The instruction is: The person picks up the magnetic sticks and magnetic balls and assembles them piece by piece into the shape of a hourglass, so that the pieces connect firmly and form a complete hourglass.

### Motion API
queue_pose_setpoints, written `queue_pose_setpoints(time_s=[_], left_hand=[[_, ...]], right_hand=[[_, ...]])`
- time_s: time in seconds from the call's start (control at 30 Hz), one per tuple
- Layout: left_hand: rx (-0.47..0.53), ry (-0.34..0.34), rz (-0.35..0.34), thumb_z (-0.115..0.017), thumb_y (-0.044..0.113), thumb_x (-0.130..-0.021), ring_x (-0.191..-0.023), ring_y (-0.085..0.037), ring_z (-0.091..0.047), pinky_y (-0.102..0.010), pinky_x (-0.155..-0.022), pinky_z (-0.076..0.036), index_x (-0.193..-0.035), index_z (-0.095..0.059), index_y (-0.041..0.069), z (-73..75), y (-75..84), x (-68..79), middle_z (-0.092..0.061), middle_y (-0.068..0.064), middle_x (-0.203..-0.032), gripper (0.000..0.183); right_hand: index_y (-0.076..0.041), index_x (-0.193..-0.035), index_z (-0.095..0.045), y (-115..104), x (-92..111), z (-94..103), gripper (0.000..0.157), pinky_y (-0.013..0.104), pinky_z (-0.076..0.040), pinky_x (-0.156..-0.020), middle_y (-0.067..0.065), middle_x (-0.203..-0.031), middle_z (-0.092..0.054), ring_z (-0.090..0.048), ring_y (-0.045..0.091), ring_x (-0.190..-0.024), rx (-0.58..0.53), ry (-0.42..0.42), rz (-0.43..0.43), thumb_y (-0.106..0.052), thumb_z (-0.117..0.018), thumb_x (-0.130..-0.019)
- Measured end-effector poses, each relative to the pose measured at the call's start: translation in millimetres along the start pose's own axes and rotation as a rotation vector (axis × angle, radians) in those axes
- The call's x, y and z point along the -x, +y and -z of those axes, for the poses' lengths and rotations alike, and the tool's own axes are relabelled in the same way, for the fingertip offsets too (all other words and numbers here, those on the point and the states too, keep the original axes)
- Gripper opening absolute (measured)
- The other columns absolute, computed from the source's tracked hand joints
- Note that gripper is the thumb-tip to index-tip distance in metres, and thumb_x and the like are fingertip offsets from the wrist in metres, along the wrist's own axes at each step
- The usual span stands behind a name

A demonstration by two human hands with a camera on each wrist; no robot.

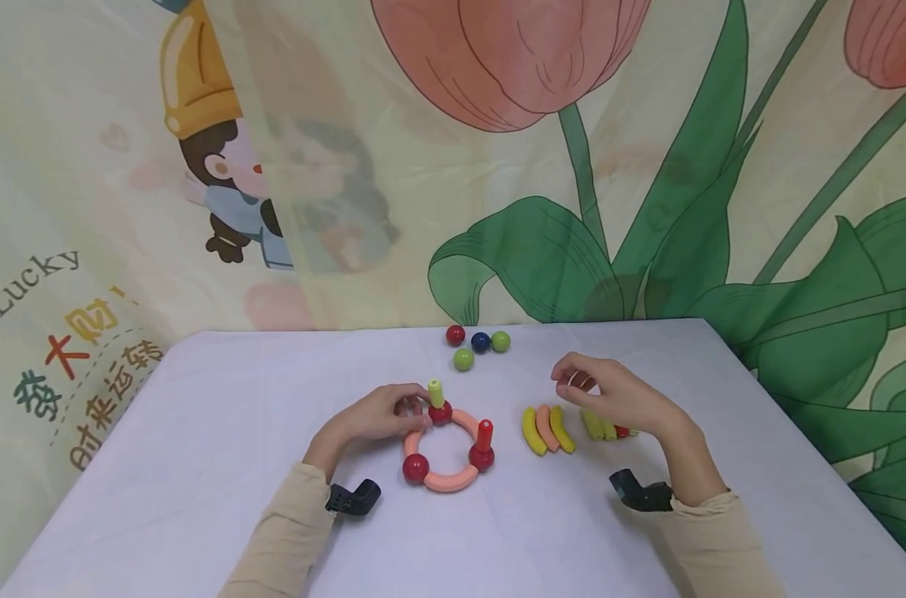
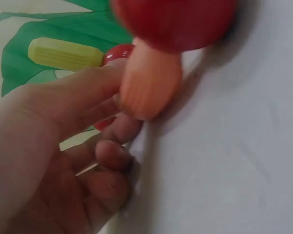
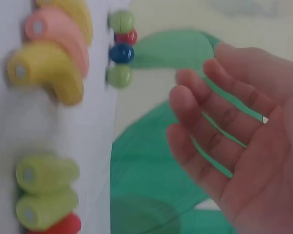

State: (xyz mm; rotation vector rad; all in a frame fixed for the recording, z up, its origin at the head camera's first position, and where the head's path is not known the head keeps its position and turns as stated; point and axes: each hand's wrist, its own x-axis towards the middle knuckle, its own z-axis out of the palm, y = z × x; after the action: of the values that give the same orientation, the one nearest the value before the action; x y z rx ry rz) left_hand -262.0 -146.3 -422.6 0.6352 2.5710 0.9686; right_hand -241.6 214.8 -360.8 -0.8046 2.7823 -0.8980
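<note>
A ring of curved pink-orange rods [image 1: 451, 482] joined by red balls [image 1: 416, 468] lies flat on the table. From its far ball rises a short light-green rod [image 1: 435, 392], and a red rod [image 1: 485, 433] stands on the right-hand ball. My left hand [image 1: 385, 413] grips the ring at its far left, thumb and fingers around the piece beside the far ball. Hovering above the short straight rods [image 1: 596, 425], my right hand [image 1: 620, 394] is empty, its fingers loosely bent and apart in the right wrist view.
Two yellow curved rods [image 1: 533, 430] flank a pink one [image 1: 550, 428] right of the ring. Near the back edge sit a red ball [image 1: 455, 335], a blue ball [image 1: 481, 342] and two green balls [image 1: 463, 359]. A printed curtain [image 1: 393, 282] hangs behind the white table [image 1: 198, 432].
</note>
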Motion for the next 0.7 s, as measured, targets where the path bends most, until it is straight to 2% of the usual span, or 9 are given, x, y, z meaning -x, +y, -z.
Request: queue_pose_setpoints(time_s=[0.17, 0.43, 0.7], left_hand=[[-0.011, -0.036, -0.026, -0.066, 0.033, -0.086, -0.082, -0.013, -0.053, -0.028, -0.072, -0.044, -0.117, -0.059, 0.020, 4.8, 1.8, 4.3, -0.059, 0.001, -0.095, 0.034], [0.008, 0.011, -0.117, -0.068, 0.029, -0.086, -0.083, -0.014, -0.050, -0.025, -0.070, -0.043, -0.108, -0.057, 0.022, -2.9, 8.5, 1.7, -0.056, 0.001, -0.095, 0.025], [0.009, 0.019, -0.095, -0.068, 0.032, -0.085, -0.082, -0.014, -0.050, -0.026, -0.069, -0.042, -0.104, -0.059, 0.027, -4.5, 8.8, 0.7, -0.056, 0.004, -0.091, 0.022]], right_hand=[[-0.014, -0.111, -0.057, 16.3, 5.1, 8.3, 0.020, 0.030, -0.051, -0.083, -0.002, -0.103, -0.063, -0.059, 0.014, -0.095, -0.008, -0.012, -0.035, -0.024, -0.059, -0.093], [-0.005, -0.115, -0.056, 30.6, 9.4, 10.9, 0.027, 0.030, -0.052, -0.078, 0.007, -0.106, -0.062, -0.058, 0.021, -0.098, -0.062, -0.139, -0.137, -0.022, -0.057, -0.094], [-0.005, -0.115, -0.056, 35.9, 9.1, 9.7, 0.026, 0.033, -0.052, -0.078, 0.009, -0.108, -0.061, -0.056, 0.023, -0.098, -0.058, -0.150, -0.171, -0.021, -0.056, -0.095]])
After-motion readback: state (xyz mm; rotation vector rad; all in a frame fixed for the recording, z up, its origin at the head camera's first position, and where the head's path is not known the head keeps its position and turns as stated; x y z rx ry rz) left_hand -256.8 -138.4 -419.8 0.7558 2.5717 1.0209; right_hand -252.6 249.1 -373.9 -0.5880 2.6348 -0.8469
